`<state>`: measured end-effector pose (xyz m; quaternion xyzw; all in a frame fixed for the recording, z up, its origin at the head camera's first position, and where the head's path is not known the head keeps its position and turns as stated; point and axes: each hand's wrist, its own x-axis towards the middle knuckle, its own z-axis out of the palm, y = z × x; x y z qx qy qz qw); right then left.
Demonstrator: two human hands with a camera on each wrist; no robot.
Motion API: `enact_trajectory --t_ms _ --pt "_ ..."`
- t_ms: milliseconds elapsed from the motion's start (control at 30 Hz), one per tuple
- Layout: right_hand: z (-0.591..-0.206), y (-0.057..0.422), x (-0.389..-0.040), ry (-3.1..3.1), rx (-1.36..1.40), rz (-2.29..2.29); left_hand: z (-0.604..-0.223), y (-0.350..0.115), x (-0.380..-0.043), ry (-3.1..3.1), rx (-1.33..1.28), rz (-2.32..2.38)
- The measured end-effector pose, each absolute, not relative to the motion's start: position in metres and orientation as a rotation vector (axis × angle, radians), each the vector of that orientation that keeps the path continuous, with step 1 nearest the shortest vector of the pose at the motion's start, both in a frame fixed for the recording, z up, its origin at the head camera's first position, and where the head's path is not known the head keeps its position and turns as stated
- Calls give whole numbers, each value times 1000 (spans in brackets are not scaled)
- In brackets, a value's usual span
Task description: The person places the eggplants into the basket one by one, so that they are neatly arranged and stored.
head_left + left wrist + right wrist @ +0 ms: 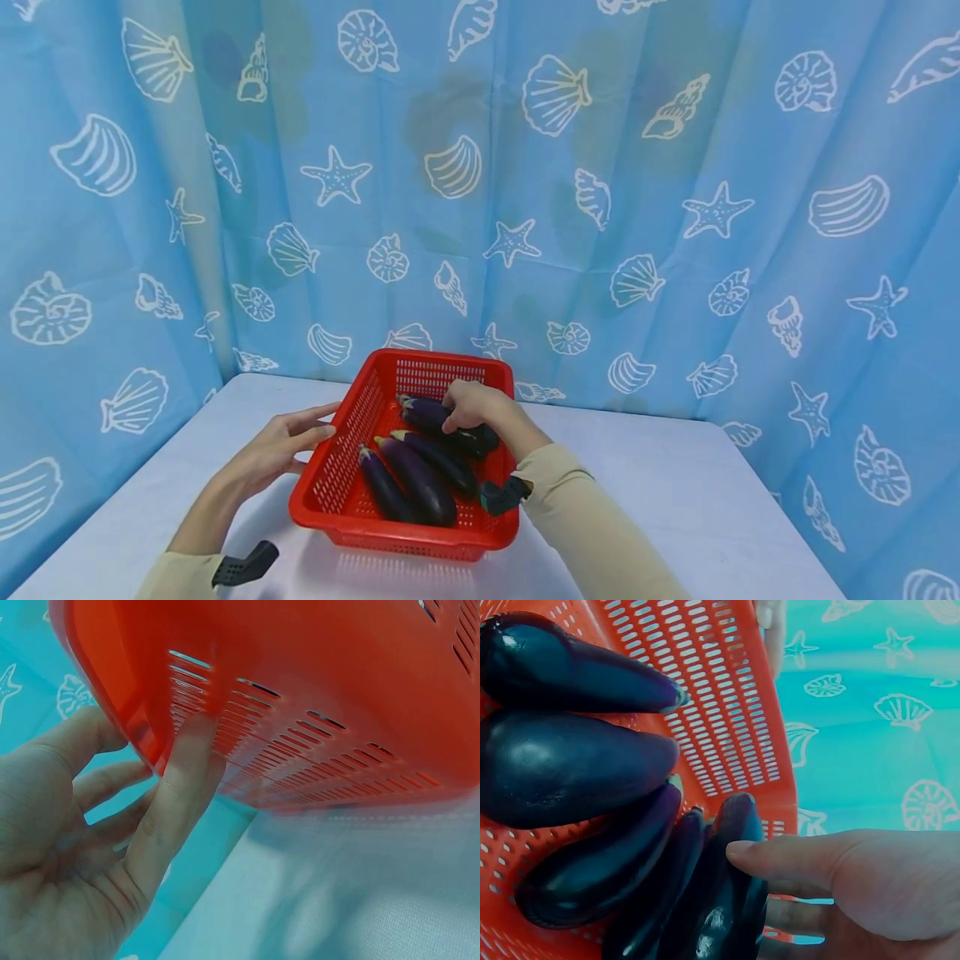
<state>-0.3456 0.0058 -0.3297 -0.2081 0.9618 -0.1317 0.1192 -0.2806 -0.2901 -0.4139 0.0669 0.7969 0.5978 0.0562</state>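
A red plastic basket [408,529] with slotted walls holds several dark purple eggplants. My left hand [266,450] is at its left rim. In the left wrist view, the fingers [184,769] lie under the rim against the outer wall, and one tip disappears behind the rim's edge. My right hand [476,406] reaches over the basket's right side and grips an eggplant [720,907] near the back, thumb on top and other fingers around its far side. Another eggplant [664,889] lies right beside it. Nearer the front are three more, including a thick eggplant [420,483].
The basket stands on a white-covered table [637,500]. A blue curtain [480,208] printed with white shells and starfish hangs behind and along both sides. A dark wrist device [246,565] is worn on the left sleeve, another dark device [504,496] on the right.
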Motion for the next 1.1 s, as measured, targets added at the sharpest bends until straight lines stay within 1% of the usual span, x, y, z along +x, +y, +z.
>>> enact_trajectory --t_ms 367,600,1100 --pt "-339 0 -345 2811 -554 -299 -414 -289 -282 2437 218 1815" --pt "-339 -2 -344 2856 -533 -218 -413 -289 -282 2449 225 1814" --pt "-343 4 -342 2889 -418 -323 -417 -288 -280 2441 211 1819"
